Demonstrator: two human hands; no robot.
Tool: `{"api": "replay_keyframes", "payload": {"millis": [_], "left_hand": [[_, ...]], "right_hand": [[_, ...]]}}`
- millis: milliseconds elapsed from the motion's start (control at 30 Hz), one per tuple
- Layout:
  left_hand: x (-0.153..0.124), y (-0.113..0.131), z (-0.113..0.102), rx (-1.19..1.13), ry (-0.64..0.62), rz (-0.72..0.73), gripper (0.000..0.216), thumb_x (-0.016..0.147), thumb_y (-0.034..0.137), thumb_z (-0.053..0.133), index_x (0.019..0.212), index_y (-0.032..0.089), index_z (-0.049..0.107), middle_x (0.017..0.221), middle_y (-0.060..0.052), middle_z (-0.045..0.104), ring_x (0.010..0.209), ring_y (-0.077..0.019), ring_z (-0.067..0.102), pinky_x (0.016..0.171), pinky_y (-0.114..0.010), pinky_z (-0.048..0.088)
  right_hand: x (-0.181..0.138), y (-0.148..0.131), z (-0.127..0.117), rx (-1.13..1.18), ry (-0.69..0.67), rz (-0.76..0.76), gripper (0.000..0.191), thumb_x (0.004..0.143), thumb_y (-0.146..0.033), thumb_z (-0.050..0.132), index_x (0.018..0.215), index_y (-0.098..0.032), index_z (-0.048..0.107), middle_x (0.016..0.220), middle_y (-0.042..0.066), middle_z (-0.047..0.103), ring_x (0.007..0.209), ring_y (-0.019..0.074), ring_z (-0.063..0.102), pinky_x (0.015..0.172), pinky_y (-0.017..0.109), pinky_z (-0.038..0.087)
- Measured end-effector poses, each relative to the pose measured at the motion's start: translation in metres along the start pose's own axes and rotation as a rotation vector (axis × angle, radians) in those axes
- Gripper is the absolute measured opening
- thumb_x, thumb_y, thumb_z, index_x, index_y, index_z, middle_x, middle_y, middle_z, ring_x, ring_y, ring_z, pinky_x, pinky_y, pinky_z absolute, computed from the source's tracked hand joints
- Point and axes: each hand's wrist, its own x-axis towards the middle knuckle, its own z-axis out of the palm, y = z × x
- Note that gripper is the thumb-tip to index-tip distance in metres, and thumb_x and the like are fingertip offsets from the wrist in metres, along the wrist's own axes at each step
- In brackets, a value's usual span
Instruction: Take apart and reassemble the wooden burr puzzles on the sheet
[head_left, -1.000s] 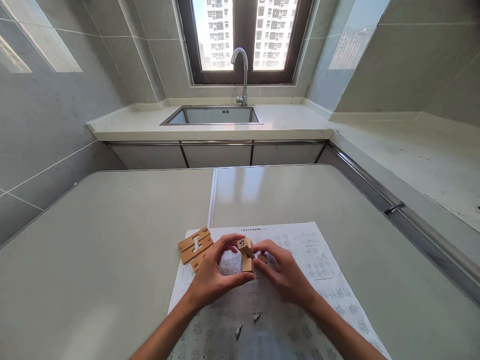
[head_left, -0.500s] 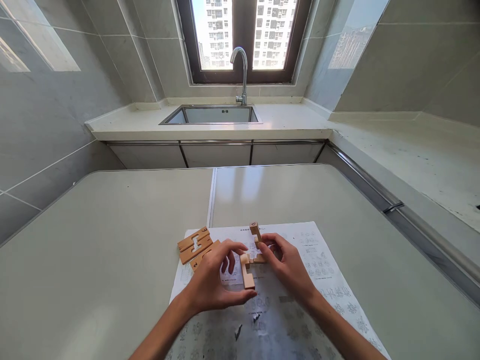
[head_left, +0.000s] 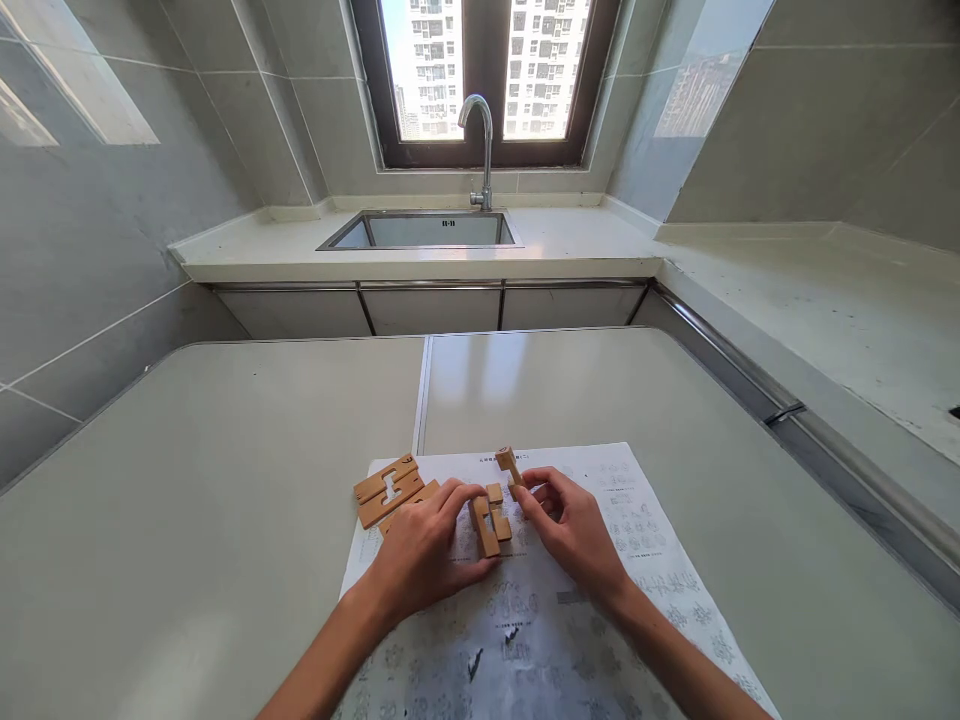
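Observation:
My left hand [head_left: 420, 550] grips a notched wooden puzzle piece [head_left: 483, 530] by its two ends, thumb at the near end and fingertips at the far end. Close against its right side is a second notched puzzle piece [head_left: 500, 526]; whether the hand touches that one too, I cannot tell. Pinched in the fingers of my right hand [head_left: 570, 520] is a third notched puzzle piece [head_left: 506, 461], tilted up, its upper end free. Left of the left hand lie several more wooden puzzle pieces [head_left: 388, 490], partly hidden behind that hand.
Beneath the hands is a printed sheet [head_left: 637, 560] of puzzle diagrams, with dark torn spots near the front. It lies on a pale table [head_left: 225, 500] with a seam. Beyond are a counter [head_left: 577, 230], a sink [head_left: 420, 232], a faucet [head_left: 487, 150] and a window.
My left hand has closed on its piece and shifted slightly away and left. The second piece now lies alongside it rather than reaching toward my right hand, which has barely moved.

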Motion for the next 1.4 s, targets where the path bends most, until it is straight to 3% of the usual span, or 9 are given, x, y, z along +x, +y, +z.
{"api": "replay_keyframes", "payload": {"millis": [200, 367, 500, 733, 833, 1000, 1200, 1400], "left_hand": [[0.000, -0.005, 0.003, 0.014, 0.045, -0.011, 0.063, 0.077, 0.025, 0.080, 0.133, 0.029, 0.051, 0.122, -0.005, 0.072, 0.093, -0.0275, 0.074, 0.072, -0.033, 0.054], [-0.001, -0.005, 0.004, 0.020, 0.019, -0.017, 0.062, 0.082, 0.031, 0.080, 0.137, 0.027, 0.051, 0.125, -0.008, 0.072, 0.095, -0.0304, 0.076, 0.075, -0.037, 0.057], [-0.002, -0.006, 0.006, 0.044, -0.008, -0.010, 0.061, 0.085, 0.032, 0.079, 0.138, 0.028, 0.048, 0.129, -0.008, 0.072, 0.098, -0.0305, 0.076, 0.076, -0.037, 0.057], [-0.002, -0.006, 0.008, 0.022, 0.056, 0.051, 0.061, 0.086, 0.038, 0.080, 0.138, 0.029, 0.050, 0.138, -0.008, 0.067, 0.100, -0.0289, 0.076, 0.078, -0.035, 0.058], [-0.002, -0.005, 0.007, 0.026, 0.107, 0.070, 0.054, 0.086, 0.039, 0.080, 0.132, 0.027, 0.056, 0.132, -0.009, 0.068, 0.097, -0.0280, 0.075, 0.078, -0.035, 0.058], [0.000, -0.004, 0.006, 0.079, 0.167, 0.143, 0.049, 0.083, 0.039, 0.082, 0.125, 0.025, 0.062, 0.126, -0.010, 0.067, 0.108, -0.0308, 0.067, 0.092, -0.044, 0.054], [0.003, -0.003, 0.009, 0.078, 0.152, 0.235, 0.024, 0.090, 0.026, 0.073, 0.113, 0.024, 0.064, 0.113, -0.006, 0.072, 0.109, -0.0273, 0.062, 0.094, -0.043, 0.052], [0.002, -0.003, 0.004, 0.075, 0.133, 0.242, 0.027, 0.085, 0.011, 0.064, 0.109, 0.022, 0.063, 0.109, -0.005, 0.073, 0.111, -0.0288, 0.060, 0.096, -0.046, 0.049]], "right_hand": [[-0.001, 0.009, -0.001, -0.254, 0.140, -0.089, 0.019, 0.095, -0.042, 0.063, 0.091, -0.024, 0.061, 0.073, 0.002, 0.068, 0.064, 0.0207, 0.062, 0.061, 0.032, 0.048], [-0.006, 0.013, 0.004, -0.424, 0.095, -0.140, 0.012, 0.089, -0.031, 0.062, 0.084, -0.025, 0.055, 0.065, -0.003, 0.058, 0.056, 0.0177, 0.054, 0.057, 0.030, 0.040], [-0.008, 0.013, 0.007, -0.477, 0.050, -0.199, 0.009, 0.089, -0.027, 0.060, 0.082, -0.025, 0.054, 0.066, -0.003, 0.059, 0.054, 0.0167, 0.052, 0.056, 0.029, 0.037], [-0.011, 0.009, 0.009, -0.483, -0.027, -0.305, 0.009, 0.095, -0.027, 0.058, 0.086, -0.023, 0.057, 0.073, 0.000, 0.064, 0.060, 0.0174, 0.058, 0.059, 0.029, 0.038], [-0.011, 0.008, 0.011, -0.492, -0.066, -0.354, 0.013, 0.098, -0.025, 0.056, 0.085, -0.023, 0.057, 0.074, 0.001, 0.065, 0.063, 0.0180, 0.059, 0.061, 0.030, 0.038], [-0.012, 0.010, 0.014, -0.421, -0.138, -0.431, 0.016, 0.102, -0.022, 0.053, 0.087, -0.023, 0.060, 0.080, 0.002, 0.066, 0.069, 0.0186, 0.061, 0.064, 0.030, 0.042], [-0.013, 0.009, 0.015, -0.224, -0.255, -0.448, 0.017, 0.105, -0.021, 0.050, 0.099, -0.023, 0.065, 0.091, 0.004, 0.071, 0.080, 0.0198, 0.065, 0.074, 0.031, 0.049], [-0.012, 0.010, 0.012, -0.205, -0.188, -0.387, 0.019, 0.108, -0.027, 0.050, 0.097, -0.023, 0.065, 0.085, 0.001, 0.071, 0.072, 0.0174, 0.063, 0.069, 0.029, 0.047]]}}
